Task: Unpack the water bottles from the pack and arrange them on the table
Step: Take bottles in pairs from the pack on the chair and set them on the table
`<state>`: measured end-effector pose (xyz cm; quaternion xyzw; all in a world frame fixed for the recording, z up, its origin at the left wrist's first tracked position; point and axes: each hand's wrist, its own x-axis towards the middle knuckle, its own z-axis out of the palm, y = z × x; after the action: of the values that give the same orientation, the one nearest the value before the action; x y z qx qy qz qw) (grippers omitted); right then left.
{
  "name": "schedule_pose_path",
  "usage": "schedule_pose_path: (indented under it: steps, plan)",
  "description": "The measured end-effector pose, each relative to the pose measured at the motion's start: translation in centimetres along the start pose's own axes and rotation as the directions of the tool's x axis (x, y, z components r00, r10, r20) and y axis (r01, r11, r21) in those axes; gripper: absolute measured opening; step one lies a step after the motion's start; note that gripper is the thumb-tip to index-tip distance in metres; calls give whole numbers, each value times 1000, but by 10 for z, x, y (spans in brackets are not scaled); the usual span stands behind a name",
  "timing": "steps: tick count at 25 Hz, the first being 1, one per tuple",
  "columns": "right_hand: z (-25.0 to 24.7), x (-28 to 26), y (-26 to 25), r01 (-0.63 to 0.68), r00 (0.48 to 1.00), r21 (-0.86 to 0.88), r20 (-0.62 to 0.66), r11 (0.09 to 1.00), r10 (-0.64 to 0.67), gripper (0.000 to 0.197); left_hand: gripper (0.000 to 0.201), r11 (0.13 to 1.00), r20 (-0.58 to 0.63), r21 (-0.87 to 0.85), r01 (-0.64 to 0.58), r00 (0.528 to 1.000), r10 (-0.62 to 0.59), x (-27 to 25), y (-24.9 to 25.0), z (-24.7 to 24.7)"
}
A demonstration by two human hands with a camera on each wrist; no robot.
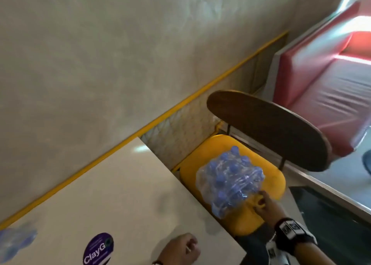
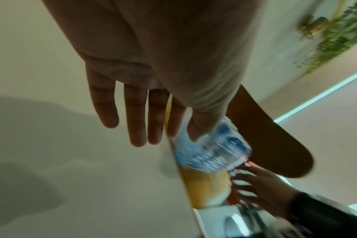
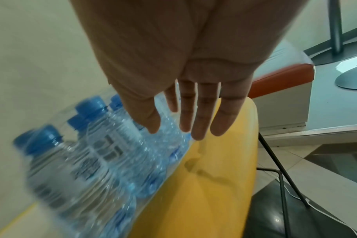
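Observation:
A shrink-wrapped pack of water bottles (image 1: 228,182) with blue caps stands on the yellow seat (image 1: 270,177) of a chair beside the white table (image 1: 120,194). My right hand (image 1: 263,202) is at the pack's near right corner, fingers straight and spread. In the right wrist view that hand (image 3: 185,125) hovers over the side of the pack (image 3: 112,153) and grips nothing. My left hand (image 1: 180,246) is above the table's near edge. The left wrist view shows that hand (image 2: 145,128) empty with fingers straight, and the pack (image 2: 212,154) beyond them.
The chair's dark wooden backrest (image 1: 271,130) rises behind the pack. A red padded bench (image 1: 321,83) stands at the far right. A purple round sticker (image 1: 98,248) lies on the table. A blurred cluster of blue-capped bottles (image 1: 14,242) sits at the table's left edge.

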<state>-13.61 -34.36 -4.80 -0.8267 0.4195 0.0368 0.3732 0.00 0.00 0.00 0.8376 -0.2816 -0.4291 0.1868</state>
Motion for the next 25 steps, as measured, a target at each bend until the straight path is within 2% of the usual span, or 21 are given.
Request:
schedule_pose_path:
  steps: [2,4,5,7,9,11,13,16,18,22,25]
  plan:
    - [-20,8,-15,18,998,11,54,1000,-19,66,55,996,4,-39,-82,997,82,29,59,4]
    - [-29,10,-17,42,995,39,93,998,-46,60,79,986,63,-101,-132,988,139,53,112,22]
    - [-31,11,-15,58,995,45,78,997,-62,56,88,982,43,-134,-134,989,141,65,132,31]
    - [-37,13,-13,90,994,25,60,996,-91,61,96,987,-90,-133,-88,993,76,89,150,45]
    - [-44,16,-16,127,986,-15,107,992,-125,82,95,991,-205,-118,-65,978,39,104,159,51]
    - [-45,22,-19,173,968,-70,195,982,-156,94,82,990,-241,-134,-36,971,3,117,165,55]
    - [-43,35,-23,174,963,-109,228,979,-146,89,69,991,-288,-135,-17,957,-23,126,171,56]
    - [-42,53,-34,224,948,-232,275,947,-157,66,57,997,-389,-62,41,919,-62,131,177,57]
    - [-42,56,-37,288,922,-350,353,891,-160,58,62,997,-372,-6,81,925,-78,132,180,58]
    - [-42,53,-30,225,949,-368,293,902,-117,53,67,998,-332,49,48,943,-29,130,183,51]
    - [-48,33,-30,222,956,-297,254,929,-147,73,61,998,-243,57,-18,969,32,111,184,37]
